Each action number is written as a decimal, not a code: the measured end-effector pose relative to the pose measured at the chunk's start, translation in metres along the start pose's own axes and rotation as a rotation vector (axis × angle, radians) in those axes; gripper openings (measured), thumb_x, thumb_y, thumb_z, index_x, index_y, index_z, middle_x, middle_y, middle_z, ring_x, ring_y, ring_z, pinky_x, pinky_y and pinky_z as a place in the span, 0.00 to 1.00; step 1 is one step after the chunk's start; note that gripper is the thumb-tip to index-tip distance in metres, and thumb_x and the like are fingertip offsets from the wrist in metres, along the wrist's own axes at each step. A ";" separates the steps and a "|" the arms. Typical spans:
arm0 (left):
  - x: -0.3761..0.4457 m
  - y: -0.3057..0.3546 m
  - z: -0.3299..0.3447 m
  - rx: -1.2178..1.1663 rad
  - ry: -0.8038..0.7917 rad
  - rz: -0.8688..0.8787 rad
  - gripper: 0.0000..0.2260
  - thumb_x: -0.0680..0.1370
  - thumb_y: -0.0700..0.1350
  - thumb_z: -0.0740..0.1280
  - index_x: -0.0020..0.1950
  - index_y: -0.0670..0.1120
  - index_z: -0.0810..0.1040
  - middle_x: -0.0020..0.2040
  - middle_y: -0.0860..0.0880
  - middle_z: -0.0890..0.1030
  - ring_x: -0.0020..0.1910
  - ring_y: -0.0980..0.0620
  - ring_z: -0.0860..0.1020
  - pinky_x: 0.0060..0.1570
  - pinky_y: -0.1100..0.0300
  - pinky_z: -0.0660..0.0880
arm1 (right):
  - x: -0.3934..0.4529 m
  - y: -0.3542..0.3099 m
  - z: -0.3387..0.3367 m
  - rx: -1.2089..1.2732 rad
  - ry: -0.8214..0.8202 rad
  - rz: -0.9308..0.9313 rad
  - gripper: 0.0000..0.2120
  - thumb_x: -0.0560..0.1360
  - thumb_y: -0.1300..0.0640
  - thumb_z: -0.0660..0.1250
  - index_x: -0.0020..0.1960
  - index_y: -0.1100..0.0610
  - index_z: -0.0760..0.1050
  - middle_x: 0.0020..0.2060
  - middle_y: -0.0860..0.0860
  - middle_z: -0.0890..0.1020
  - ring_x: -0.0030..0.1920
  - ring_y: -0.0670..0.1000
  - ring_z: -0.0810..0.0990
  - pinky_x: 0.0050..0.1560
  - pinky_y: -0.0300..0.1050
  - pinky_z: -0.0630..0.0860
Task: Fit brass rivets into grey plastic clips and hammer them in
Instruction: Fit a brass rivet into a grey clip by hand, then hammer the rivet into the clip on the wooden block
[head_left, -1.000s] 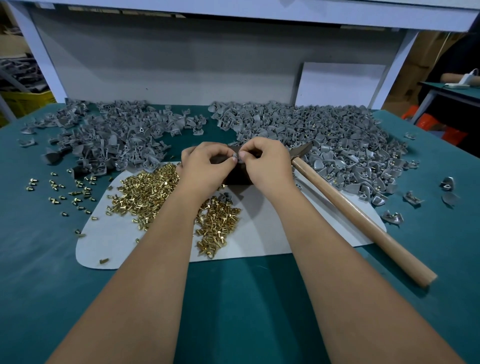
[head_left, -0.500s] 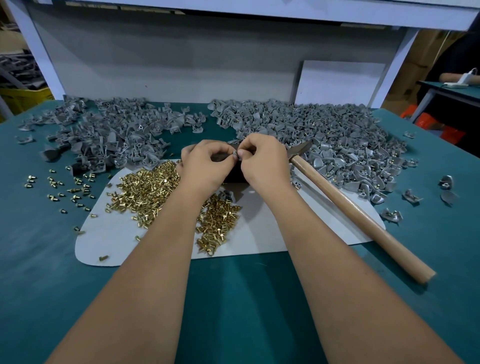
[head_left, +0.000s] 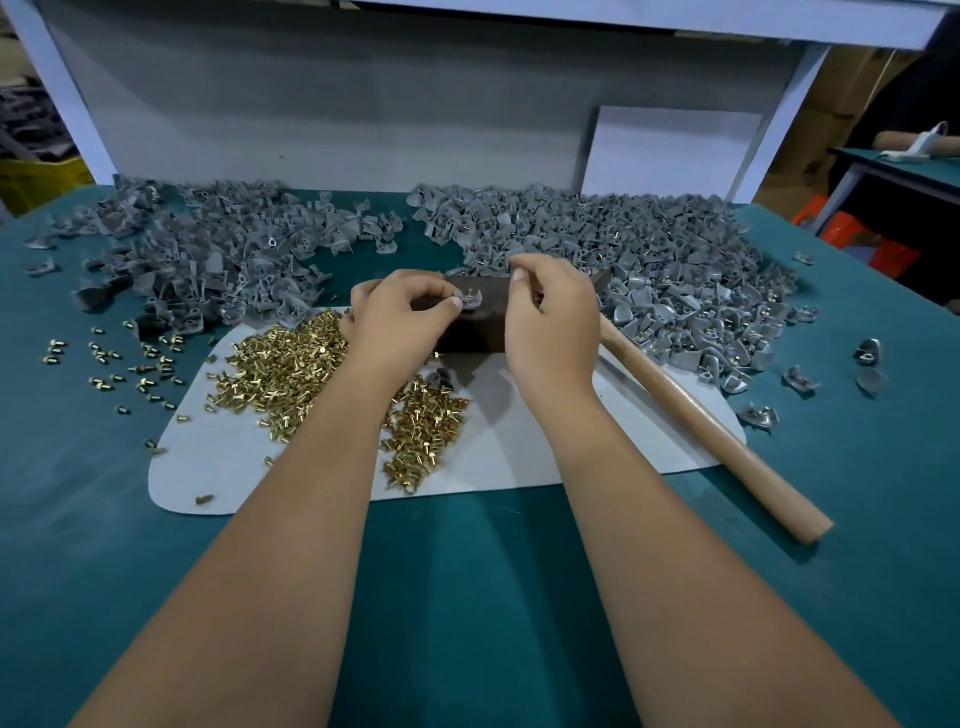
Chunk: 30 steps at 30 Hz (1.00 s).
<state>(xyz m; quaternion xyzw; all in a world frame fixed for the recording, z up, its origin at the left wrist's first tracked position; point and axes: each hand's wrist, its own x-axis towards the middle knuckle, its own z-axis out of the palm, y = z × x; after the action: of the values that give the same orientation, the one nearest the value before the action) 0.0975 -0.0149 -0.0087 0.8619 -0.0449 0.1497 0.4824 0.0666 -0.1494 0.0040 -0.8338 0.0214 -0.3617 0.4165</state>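
No writing can be read anywhere. The left hand (head_left: 402, 317) pinches a grey clip (head_left: 470, 300) with a brass rivet (head_left: 469, 295) standing in it, on the dark block (head_left: 475, 325). The right hand (head_left: 553, 317), which pinched at the clip before, has lifted away (fingers curled, perhaps holding nothing). The hammer (head_left: 696, 415) lies at the right.

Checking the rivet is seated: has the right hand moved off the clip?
Yes. The right hand has drawn rightward from the clip, toward the hammer handle.

My right hand (head_left: 553, 317) covers the hammer (head_left: 711, 431) head (only 1 tip shows); my left hand (head_left: 400, 322) hides part of the dark block (head_left: 480, 322).
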 end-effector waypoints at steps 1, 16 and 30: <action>-0.001 0.000 0.000 0.009 0.000 -0.006 0.06 0.75 0.54 0.70 0.38 0.63 0.78 0.46 0.71 0.73 0.65 0.52 0.65 0.67 0.48 0.61 | -0.001 0.002 -0.005 -0.054 0.006 -0.010 0.11 0.78 0.59 0.60 0.56 0.53 0.80 0.51 0.46 0.81 0.54 0.48 0.73 0.57 0.45 0.69; -0.001 0.015 0.002 0.242 -0.012 -0.063 0.02 0.77 0.56 0.66 0.45 0.62 0.78 0.44 0.63 0.72 0.64 0.47 0.63 0.53 0.51 0.53 | -0.005 0.039 -0.074 -0.876 -0.222 0.179 0.15 0.78 0.49 0.62 0.51 0.60 0.79 0.51 0.59 0.79 0.54 0.61 0.74 0.45 0.48 0.67; -0.012 0.011 0.013 0.235 0.182 -0.014 0.03 0.76 0.54 0.69 0.46 0.59 0.82 0.54 0.63 0.80 0.65 0.50 0.63 0.60 0.50 0.53 | -0.012 -0.015 -0.071 -0.804 -0.141 -0.124 0.28 0.79 0.54 0.61 0.73 0.37 0.55 0.44 0.50 0.76 0.34 0.53 0.69 0.29 0.43 0.61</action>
<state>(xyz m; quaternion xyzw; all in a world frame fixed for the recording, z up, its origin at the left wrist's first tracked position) 0.0861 -0.0323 -0.0101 0.8956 0.0226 0.2281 0.3812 0.0095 -0.1834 0.0350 -0.9526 0.0822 -0.2908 0.0354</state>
